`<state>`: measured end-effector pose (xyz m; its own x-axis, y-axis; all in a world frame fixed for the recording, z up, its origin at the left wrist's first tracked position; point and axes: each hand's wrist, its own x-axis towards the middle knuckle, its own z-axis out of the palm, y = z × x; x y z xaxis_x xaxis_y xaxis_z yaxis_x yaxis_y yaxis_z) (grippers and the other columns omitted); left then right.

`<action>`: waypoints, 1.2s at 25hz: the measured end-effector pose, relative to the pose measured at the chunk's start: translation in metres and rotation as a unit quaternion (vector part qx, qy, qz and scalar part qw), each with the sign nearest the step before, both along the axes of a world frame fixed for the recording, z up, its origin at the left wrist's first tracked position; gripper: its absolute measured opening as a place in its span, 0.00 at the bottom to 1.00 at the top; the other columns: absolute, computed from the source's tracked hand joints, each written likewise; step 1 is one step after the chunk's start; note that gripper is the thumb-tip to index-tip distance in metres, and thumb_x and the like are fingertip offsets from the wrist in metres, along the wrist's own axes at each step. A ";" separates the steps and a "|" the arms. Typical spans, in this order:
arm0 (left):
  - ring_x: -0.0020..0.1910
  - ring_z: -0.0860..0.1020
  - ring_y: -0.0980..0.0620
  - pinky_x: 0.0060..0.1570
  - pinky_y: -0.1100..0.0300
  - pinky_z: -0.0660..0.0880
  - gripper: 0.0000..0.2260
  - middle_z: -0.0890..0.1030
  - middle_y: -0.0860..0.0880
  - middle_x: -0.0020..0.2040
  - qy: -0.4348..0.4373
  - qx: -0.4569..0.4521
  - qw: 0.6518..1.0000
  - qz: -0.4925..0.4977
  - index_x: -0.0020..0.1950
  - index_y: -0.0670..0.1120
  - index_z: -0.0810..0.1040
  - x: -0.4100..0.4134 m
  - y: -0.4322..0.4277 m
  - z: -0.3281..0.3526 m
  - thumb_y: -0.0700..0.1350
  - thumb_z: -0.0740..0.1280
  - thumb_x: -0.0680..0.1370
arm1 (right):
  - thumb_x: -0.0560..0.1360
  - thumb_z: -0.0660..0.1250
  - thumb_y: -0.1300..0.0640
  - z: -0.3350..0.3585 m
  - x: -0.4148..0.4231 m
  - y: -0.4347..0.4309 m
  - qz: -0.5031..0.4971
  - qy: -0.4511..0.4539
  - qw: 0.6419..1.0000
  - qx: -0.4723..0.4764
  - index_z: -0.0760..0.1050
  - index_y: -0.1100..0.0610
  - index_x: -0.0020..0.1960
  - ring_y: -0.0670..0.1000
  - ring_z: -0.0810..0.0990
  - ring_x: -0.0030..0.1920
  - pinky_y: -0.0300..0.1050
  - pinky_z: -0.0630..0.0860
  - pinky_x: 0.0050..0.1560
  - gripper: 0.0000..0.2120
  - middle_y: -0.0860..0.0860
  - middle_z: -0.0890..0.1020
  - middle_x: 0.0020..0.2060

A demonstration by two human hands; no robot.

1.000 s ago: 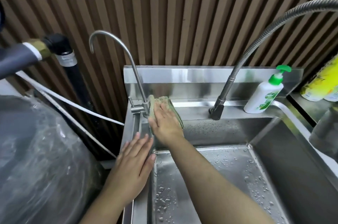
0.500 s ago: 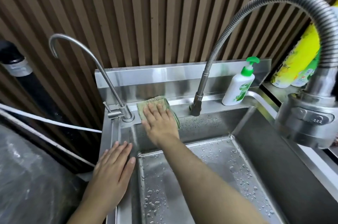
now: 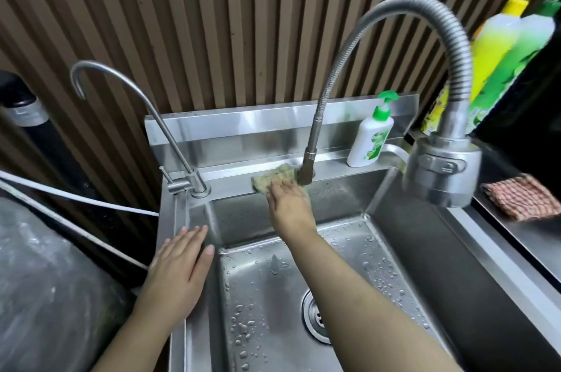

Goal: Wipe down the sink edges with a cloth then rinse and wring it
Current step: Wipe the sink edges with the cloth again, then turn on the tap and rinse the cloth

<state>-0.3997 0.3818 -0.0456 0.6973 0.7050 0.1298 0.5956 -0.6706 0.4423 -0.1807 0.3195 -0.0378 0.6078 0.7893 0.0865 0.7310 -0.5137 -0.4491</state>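
Observation:
A steel sink (image 3: 343, 175) fills the middle of the head view, its basin beaded with water drops. A greenish cloth (image 3: 271, 179) lies flat on the back ledge, right beside the base of the tall flexible faucet (image 3: 306, 169). My right hand (image 3: 288, 201) presses down on the cloth with the fingers flat, covering its near part. My left hand (image 3: 182, 262) rests flat and open on the sink's left rim, holding nothing.
A thin gooseneck tap (image 3: 194, 183) stands at the back left corner. A white soap pump bottle (image 3: 368, 141) sits on the ledge at the right. The sprayer head (image 3: 441, 171) hangs close to the camera. A checkered cloth (image 3: 522, 200) and detergent bottles (image 3: 498, 37) are at the right.
My right hand has slid the cloth to the right along the back ledge, from the thin tap to the flexible faucet's base. The left hand stays on the left rim.

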 end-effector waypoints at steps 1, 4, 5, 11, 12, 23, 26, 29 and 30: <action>0.73 0.61 0.52 0.71 0.55 0.52 0.39 0.69 0.49 0.71 -0.013 -0.011 1.000 0.002 0.71 0.47 0.66 0.003 -0.004 0.007 0.69 0.40 0.71 | 0.81 0.53 0.54 0.002 -0.004 -0.018 -0.007 0.055 0.998 0.017 0.72 0.57 0.63 0.57 0.73 0.61 0.46 0.66 0.59 0.15 0.57 0.79 0.58; 0.71 0.64 0.53 0.68 0.62 0.58 0.27 0.71 0.50 0.69 -0.086 -0.046 0.995 -0.014 0.69 0.52 0.69 0.021 -0.032 0.041 0.63 0.50 0.76 | 0.81 0.55 0.53 0.013 -0.018 -0.091 -0.120 0.357 0.917 0.134 0.74 0.57 0.55 0.54 0.76 0.39 0.43 0.69 0.34 0.12 0.53 0.77 0.40; 0.68 0.67 0.56 0.64 0.69 0.60 0.21 0.73 0.54 0.66 -0.121 -0.078 0.989 -0.032 0.66 0.57 0.70 0.029 -0.046 0.056 0.62 0.54 0.77 | 0.81 0.55 0.54 0.017 -0.021 -0.115 -0.153 0.455 0.859 0.179 0.73 0.59 0.54 0.52 0.76 0.34 0.41 0.69 0.29 0.12 0.55 0.75 0.41; 0.61 0.74 0.59 0.63 0.61 0.66 0.16 0.79 0.58 0.58 -0.330 -0.325 0.873 -0.151 0.60 0.58 0.74 0.106 -0.143 0.150 0.60 0.55 0.76 | 0.80 0.55 0.48 0.052 0.002 -0.227 -0.195 0.641 0.670 0.320 0.74 0.60 0.58 0.51 0.81 0.45 0.44 0.78 0.33 0.18 0.54 0.81 0.48; 0.61 0.74 0.57 0.63 0.59 0.67 0.18 0.79 0.56 0.58 -0.350 -0.344 0.858 -0.150 0.61 0.56 0.74 0.117 -0.153 0.160 0.61 0.56 0.76 | 0.79 0.56 0.47 0.057 0.010 -0.239 -0.182 0.659 0.658 0.316 0.75 0.57 0.59 0.52 0.82 0.49 0.45 0.79 0.35 0.18 0.54 0.82 0.52; 0.43 0.80 0.52 0.47 0.59 0.78 0.16 0.83 0.51 0.43 -0.404 -0.309 0.860 -0.044 0.51 0.48 0.75 0.141 -0.198 0.158 0.52 0.70 0.66 | 0.69 0.67 0.47 0.079 0.055 -0.288 -0.047 0.627 0.730 0.268 0.76 0.56 0.56 0.51 0.83 0.49 0.55 0.79 0.52 0.19 0.51 0.84 0.48; 0.43 0.81 0.56 0.44 0.66 0.76 0.17 0.84 0.55 0.43 -0.397 -0.310 0.863 -0.029 0.52 0.49 0.75 0.131 -0.207 0.126 0.50 0.70 0.65 | 0.71 0.67 0.48 0.070 0.052 -0.290 -0.057 0.619 0.741 0.256 0.76 0.57 0.55 0.49 0.82 0.46 0.53 0.79 0.49 0.17 0.51 0.83 0.46; 0.43 0.80 0.60 0.44 0.68 0.75 0.16 0.83 0.54 0.43 -0.396 -0.321 0.859 -0.032 0.52 0.48 0.75 0.129 -0.209 0.104 0.47 0.70 0.66 | 0.71 0.67 0.49 0.064 0.047 -0.291 -0.077 0.609 0.747 0.255 0.75 0.57 0.56 0.46 0.82 0.43 0.45 0.76 0.42 0.17 0.50 0.83 0.44; 0.43 0.80 0.61 0.45 0.68 0.75 0.16 0.83 0.54 0.44 -0.396 -0.324 0.858 -0.037 0.52 0.49 0.74 0.129 -0.209 0.099 0.46 0.70 0.66 | 0.71 0.67 0.49 0.062 0.047 -0.291 -0.085 0.605 0.748 0.258 0.75 0.58 0.56 0.46 0.82 0.42 0.44 0.76 0.41 0.17 0.50 0.83 0.44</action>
<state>-0.2707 0.1728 0.0531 0.6175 0.7657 0.1802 -0.0968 -0.1534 0.9834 -0.1341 0.0287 0.0246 0.5749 0.7436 -0.3415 -0.4279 -0.0825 -0.9001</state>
